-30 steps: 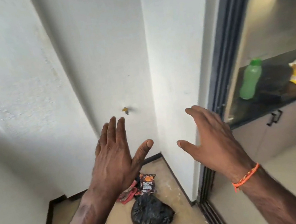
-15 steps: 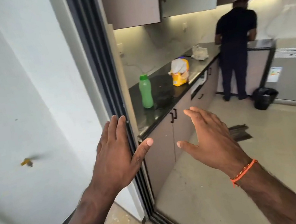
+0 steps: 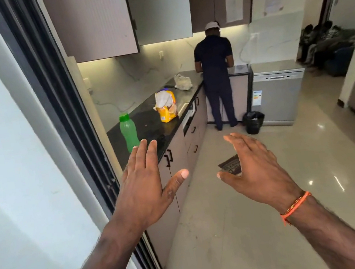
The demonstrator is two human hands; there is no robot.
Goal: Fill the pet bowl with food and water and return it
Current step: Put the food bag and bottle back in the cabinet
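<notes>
My left hand (image 3: 147,185) and my right hand (image 3: 255,168) are held out in front of me, palms down, fingers spread, both holding nothing. Beyond them a kitchen opens through a dark door frame. On the black countertop (image 3: 148,129) stand a green bottle (image 3: 128,131) with a green cap and a yellow food bag (image 3: 167,108) with its top open. No pet bowl is in view.
The dark sliding-door frame (image 3: 57,106) and a white wall are close on my left. A person (image 3: 216,77) stands at the far counter, back turned, beside a black bin (image 3: 254,121). A dishwasher (image 3: 277,94) and a floor drain grate (image 3: 231,164) lie ahead. Several people sit far right.
The view has swung right from a corner with a black bag on the floor to the kitchen, and moved closer to the doorway. Both hands stay spread and hold nothing.
</notes>
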